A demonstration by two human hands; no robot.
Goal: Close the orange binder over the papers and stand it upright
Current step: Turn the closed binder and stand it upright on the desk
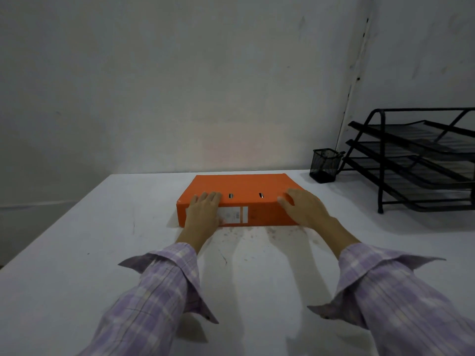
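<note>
The orange binder (pixel 244 185) lies flat and closed on the white table (pixel 77 240), its spine with a white label facing me. No papers show. My left hand (pixel 204 210) rests over the left part of the spine, fingers curled onto the top cover. My right hand (pixel 302 208) grips the right end of the spine, fingers on the top cover. Both sleeves are lilac plaid.
A black mesh pen cup (pixel 324 165) stands at the back right near the wall. A black three-tier wire paper tray (pixel 416 160) fills the far right. The table's left edge (pixel 46 222) runs diagonally; a grey wall stands just behind the binder.
</note>
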